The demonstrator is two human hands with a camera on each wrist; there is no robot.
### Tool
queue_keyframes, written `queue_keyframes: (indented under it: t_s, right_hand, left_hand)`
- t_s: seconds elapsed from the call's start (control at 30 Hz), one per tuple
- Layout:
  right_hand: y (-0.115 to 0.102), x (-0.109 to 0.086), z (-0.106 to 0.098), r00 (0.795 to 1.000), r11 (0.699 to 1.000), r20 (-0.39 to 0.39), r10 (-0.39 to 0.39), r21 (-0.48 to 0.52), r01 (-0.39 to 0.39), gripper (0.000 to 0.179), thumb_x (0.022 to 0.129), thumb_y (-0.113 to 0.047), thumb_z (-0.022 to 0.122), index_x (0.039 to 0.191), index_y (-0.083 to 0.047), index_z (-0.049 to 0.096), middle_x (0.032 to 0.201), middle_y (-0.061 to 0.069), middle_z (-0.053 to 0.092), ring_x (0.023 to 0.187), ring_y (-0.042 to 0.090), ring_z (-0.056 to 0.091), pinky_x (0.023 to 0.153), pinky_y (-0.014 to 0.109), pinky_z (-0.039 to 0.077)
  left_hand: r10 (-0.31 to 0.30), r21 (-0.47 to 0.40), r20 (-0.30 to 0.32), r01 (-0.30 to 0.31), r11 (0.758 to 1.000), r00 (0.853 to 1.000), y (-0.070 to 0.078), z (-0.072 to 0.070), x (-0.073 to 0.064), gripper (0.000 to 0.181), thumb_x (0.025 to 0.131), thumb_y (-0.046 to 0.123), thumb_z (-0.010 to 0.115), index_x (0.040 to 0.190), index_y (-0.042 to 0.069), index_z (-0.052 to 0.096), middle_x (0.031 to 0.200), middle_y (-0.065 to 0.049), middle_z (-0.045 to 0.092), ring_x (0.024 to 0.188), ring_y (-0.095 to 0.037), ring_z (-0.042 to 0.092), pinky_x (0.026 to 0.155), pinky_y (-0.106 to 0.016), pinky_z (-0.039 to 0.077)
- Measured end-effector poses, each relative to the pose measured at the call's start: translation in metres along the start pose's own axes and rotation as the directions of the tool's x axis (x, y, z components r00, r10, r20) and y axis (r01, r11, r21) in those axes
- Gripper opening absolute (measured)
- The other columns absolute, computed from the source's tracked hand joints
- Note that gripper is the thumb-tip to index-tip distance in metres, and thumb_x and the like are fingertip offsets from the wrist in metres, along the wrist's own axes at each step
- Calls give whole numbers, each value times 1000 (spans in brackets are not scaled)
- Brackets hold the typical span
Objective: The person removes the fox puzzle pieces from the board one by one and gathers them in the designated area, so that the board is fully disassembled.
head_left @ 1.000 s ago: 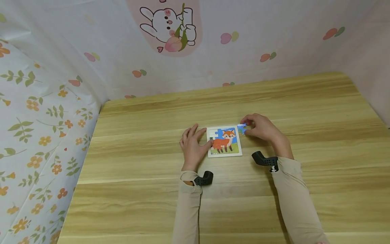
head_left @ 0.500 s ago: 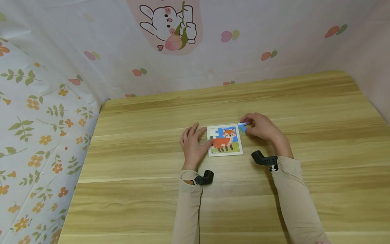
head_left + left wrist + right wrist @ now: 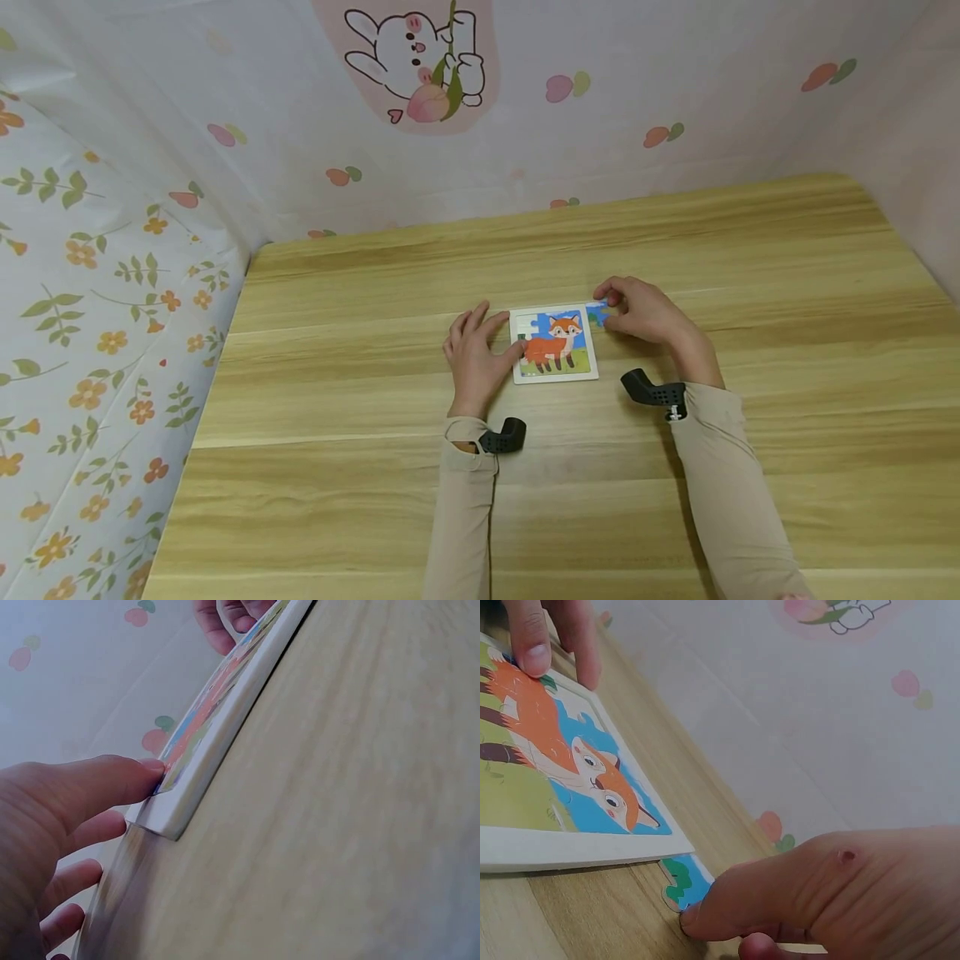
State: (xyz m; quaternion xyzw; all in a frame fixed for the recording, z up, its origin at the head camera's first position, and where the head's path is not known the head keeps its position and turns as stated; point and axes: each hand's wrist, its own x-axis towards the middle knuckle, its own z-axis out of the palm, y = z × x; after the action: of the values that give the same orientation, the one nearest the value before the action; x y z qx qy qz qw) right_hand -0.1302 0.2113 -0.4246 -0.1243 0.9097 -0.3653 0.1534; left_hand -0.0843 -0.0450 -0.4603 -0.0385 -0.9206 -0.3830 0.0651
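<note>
A square fox jigsaw puzzle (image 3: 556, 347) in a white frame lies flat on the table. Its upper left corner shows a bare gap where the pale base is seen. My left hand (image 3: 474, 367) is at the frame's left side, thumb resting on the puzzle near the fox's tail, the other fingers spread beside the edge. To the right of the frame my right hand (image 3: 647, 313) pinches a loose blue-and-green puzzle piece (image 3: 685, 879) by one end, between thumb and fingers. The piece is close against the frame's upper right corner; part of it is hidden under the thumb.
The wood-grain table (image 3: 337, 350) spreads out on all sides of the puzzle. Behind it hangs a pale printed cloth (image 3: 600, 50), and a floral cloth (image 3: 97, 350) hangs at the left. A black wrist-worn device (image 3: 504, 437) juts from the left sleeve.
The view has shifted very slightly. The loose piece has turned a little in the right hand beside the frame's corner; the left hand stays in place.
</note>
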Motion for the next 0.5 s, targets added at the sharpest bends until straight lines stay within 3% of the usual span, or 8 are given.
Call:
queue_keyframes:
  t_s: [0.3, 0.5]
  right_hand:
    - [3, -6, -5, 1000, 995, -10, 21, 95, -20, 35, 84, -2, 55, 118, 4, 51, 99, 15, 49, 80, 26, 46, 60, 29, 42]
    - [-10, -8, -8, 997, 998, -79, 8, 69, -2, 28, 89, -5, 53, 115, 3, 54, 95, 13, 51, 75, 24, 47, 59, 29, 41]
  left_hand:
    - [-6, 0, -1, 6, 1000, 1000, 1, -1, 0, 45, 76, 30, 74, 118, 14, 66, 141, -4, 43, 129, -26, 27, 98, -51, 19]
    - [-4, 0, -2, 4, 1000, 1000, 2, -2, 0, 45, 76, 30, 74, 118, 14, 66, 141, -4, 43, 129, -26, 27, 98, -50, 19]
